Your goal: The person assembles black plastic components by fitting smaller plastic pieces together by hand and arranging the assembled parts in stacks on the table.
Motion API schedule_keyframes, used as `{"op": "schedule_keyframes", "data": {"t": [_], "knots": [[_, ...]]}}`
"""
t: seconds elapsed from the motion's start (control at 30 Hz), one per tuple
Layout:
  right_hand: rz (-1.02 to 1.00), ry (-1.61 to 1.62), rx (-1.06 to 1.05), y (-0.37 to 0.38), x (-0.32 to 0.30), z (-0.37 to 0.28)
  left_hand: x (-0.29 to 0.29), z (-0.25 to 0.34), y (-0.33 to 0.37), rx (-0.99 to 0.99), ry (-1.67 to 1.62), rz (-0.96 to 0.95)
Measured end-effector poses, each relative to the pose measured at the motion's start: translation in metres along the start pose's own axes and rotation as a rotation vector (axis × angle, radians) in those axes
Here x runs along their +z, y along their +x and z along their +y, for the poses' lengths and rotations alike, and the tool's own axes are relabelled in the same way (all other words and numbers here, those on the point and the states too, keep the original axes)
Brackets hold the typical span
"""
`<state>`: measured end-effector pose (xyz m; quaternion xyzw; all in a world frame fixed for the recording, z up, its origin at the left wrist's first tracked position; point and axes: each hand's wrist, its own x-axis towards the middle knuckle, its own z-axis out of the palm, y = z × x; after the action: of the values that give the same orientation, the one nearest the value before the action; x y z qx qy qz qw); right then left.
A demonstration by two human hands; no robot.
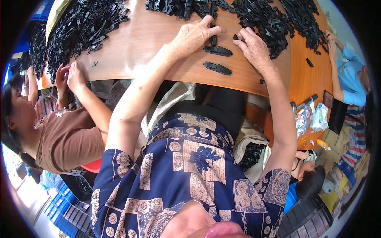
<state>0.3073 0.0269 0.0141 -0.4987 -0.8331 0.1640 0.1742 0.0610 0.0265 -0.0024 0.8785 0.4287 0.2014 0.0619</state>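
Note:
Over the wooden table, my left hand (194,36) reaches to the near edge of a heap of black plastic parts (186,8). Its thumb and forefinger are bent around a narrow black plastic part (213,40), partly hidden by the hand. To its right, my right hand (254,48) is closed, with a small black plastic piece (235,37) showing at the fingertips. Two longer black plastic parts, one (218,50) closer to my hands and another (217,68) nearer the table edge, lie side by side between my forearms.
Large heaps of black parts cover the table's left (81,29) and right (264,25). Beside me on the left sits a person in brown (73,139); another in light blue (351,67) works at the right. Plastic bags (319,117) lie on the right-hand table. A sack (252,148) holding black parts stands below.

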Motion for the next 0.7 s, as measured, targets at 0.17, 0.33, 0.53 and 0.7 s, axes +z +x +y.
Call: {"op": "schedule_keyframes", "data": {"t": [0.17,0.33,0.53,0.7], "knots": [[0.162,-0.037,-0.017,-0.001,0.007,0.017,0.001,0.002,0.022,0.125,0.003,0.039],[0.045,0.031,0.081,-0.003,-0.014,0.012,0.009,0.001,0.013,0.034,-0.102,0.052],[-0.096,-0.089,-0.026,-0.007,-0.023,-0.018,0.01,-0.009,0.007,0.013,-0.219,0.131],[-0.135,-0.156,-0.054,-0.007,-0.023,-0.028,0.009,-0.009,0.008,0.03,-0.286,0.131]]}}
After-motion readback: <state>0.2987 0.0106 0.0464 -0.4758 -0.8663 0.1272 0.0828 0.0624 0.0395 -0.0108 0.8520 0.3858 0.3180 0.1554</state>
